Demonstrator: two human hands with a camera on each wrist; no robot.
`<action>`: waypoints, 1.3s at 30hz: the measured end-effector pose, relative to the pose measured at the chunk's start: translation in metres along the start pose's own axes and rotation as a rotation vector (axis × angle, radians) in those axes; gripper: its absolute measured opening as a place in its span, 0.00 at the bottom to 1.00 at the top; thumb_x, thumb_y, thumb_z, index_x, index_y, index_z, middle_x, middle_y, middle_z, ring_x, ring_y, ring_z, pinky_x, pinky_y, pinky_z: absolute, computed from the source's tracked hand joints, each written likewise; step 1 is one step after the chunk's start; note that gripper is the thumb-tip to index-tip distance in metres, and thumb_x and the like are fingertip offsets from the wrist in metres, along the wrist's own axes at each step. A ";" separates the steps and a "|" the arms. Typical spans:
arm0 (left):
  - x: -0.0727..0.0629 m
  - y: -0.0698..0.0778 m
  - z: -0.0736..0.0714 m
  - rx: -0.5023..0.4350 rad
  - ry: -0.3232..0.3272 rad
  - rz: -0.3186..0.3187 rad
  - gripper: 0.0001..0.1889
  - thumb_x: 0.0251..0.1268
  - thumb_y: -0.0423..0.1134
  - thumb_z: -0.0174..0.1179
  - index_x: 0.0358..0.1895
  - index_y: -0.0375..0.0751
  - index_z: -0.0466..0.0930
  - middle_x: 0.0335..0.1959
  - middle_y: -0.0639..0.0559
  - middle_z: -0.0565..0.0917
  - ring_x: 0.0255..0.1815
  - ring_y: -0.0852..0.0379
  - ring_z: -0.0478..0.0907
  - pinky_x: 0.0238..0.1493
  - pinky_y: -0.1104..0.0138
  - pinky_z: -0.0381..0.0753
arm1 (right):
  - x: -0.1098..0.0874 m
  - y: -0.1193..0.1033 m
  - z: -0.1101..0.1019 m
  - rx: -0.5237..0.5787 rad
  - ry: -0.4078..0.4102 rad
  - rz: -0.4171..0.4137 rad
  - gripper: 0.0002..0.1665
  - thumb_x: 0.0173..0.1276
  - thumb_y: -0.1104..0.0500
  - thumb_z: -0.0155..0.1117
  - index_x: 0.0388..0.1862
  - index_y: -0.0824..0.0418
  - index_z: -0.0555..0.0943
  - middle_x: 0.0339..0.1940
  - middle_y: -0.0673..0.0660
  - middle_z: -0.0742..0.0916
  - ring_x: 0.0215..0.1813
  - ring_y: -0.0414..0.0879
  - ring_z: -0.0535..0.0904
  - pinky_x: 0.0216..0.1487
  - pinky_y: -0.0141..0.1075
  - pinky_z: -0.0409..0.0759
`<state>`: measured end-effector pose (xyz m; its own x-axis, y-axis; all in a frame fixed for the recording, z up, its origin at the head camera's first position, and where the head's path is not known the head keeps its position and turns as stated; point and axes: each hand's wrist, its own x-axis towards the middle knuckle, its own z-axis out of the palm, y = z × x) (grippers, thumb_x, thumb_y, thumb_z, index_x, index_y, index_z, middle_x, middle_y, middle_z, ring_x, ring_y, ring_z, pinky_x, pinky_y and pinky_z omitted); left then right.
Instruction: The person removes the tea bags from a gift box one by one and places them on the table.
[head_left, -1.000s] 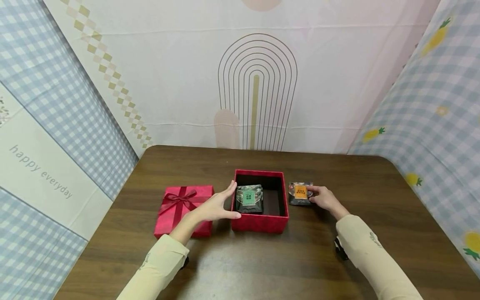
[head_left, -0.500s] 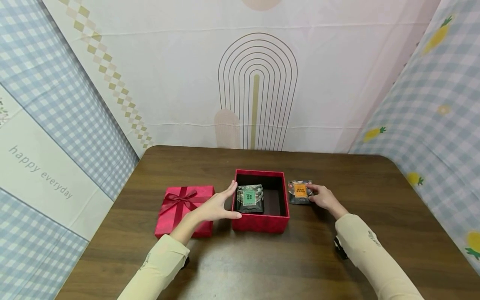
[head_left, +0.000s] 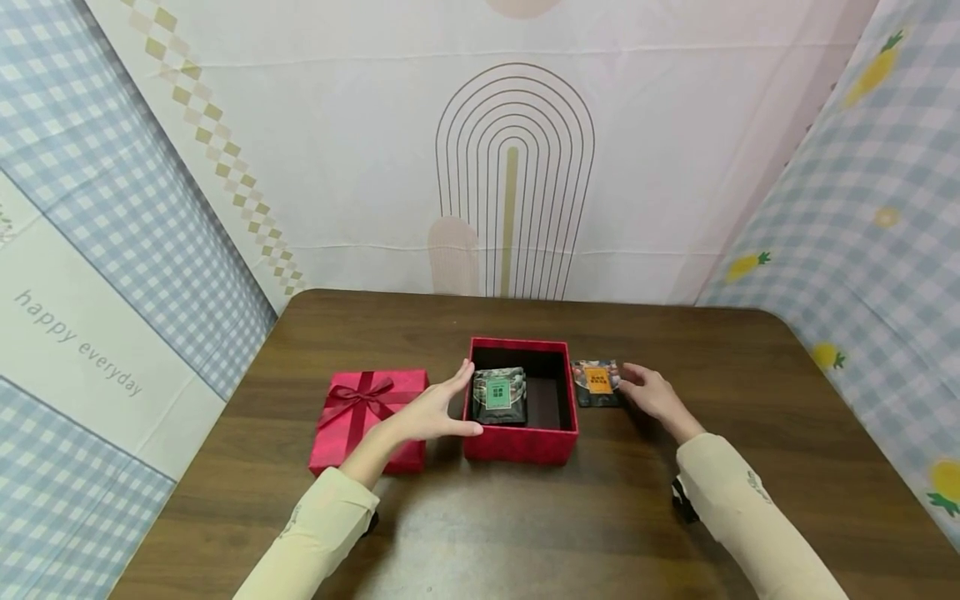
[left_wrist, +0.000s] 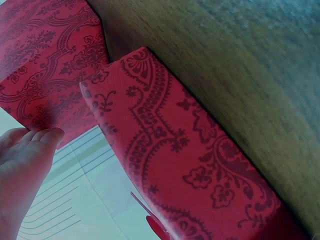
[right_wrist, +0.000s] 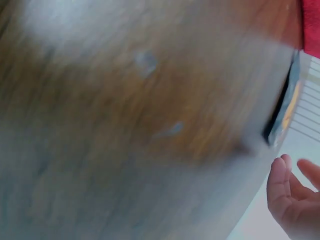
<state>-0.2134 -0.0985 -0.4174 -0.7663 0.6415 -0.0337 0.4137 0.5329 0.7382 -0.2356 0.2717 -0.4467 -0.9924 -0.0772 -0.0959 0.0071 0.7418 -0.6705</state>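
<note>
A red gift box (head_left: 519,446) stands uncovered on the table, its inside dark. In its left part lies a black sachet with a green label (head_left: 499,395). My left hand (head_left: 429,412) rests against the box's left side, fingers spread, thumb at the near left corner. In the left wrist view its fingertips (left_wrist: 47,135) touch the patterned red wall. Just right of the box, a black sachet with an orange label (head_left: 597,382) lies flat on the table. My right hand (head_left: 657,395) is beside that sachet's right edge. The right wrist view shows a small gap between fingertips and sachet.
The red lid (head_left: 367,421) with a dark red ribbon bow lies left of the box, partly behind my left forearm. The brown wooden table (head_left: 525,533) ends at the back before a patterned white cloth (head_left: 360,167). Checked cloths hang at both sides.
The orange-labelled sachet has shifted slightly left, toward the box. My right hand's fingers have come off it and drawn back a little to the right. My left hand stays in place.
</note>
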 end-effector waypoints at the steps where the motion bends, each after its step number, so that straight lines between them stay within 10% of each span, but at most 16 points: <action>1: 0.000 0.000 0.000 0.000 0.000 0.002 0.50 0.54 0.48 0.64 0.71 0.33 0.40 0.73 0.42 0.39 0.72 0.47 0.44 0.68 0.55 0.51 | -0.001 -0.002 0.000 0.001 0.009 0.002 0.30 0.69 0.59 0.50 0.63 0.77 0.61 0.56 0.76 0.73 0.58 0.67 0.68 0.55 0.54 0.68; 27: 0.001 -0.004 0.001 -0.008 0.011 0.017 0.50 0.54 0.47 0.65 0.71 0.32 0.41 0.73 0.42 0.40 0.72 0.48 0.43 0.68 0.55 0.50 | -0.011 -0.087 0.015 0.169 0.147 -0.214 0.29 0.70 0.58 0.51 0.67 0.66 0.62 0.58 0.66 0.76 0.55 0.56 0.76 0.51 0.48 0.74; 39: 0.001 -0.002 0.002 0.001 0.020 0.025 0.49 0.54 0.46 0.65 0.71 0.31 0.41 0.72 0.40 0.40 0.72 0.47 0.44 0.68 0.55 0.50 | -0.018 -0.125 0.041 0.201 0.025 -0.351 0.28 0.69 0.59 0.52 0.66 0.66 0.64 0.59 0.66 0.76 0.57 0.57 0.74 0.51 0.50 0.74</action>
<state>-0.2139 -0.0980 -0.4203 -0.7655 0.6434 -0.0020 0.4329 0.5174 0.7382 -0.2135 0.1527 -0.3911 -0.9416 -0.2843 0.1804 -0.3109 0.5282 -0.7902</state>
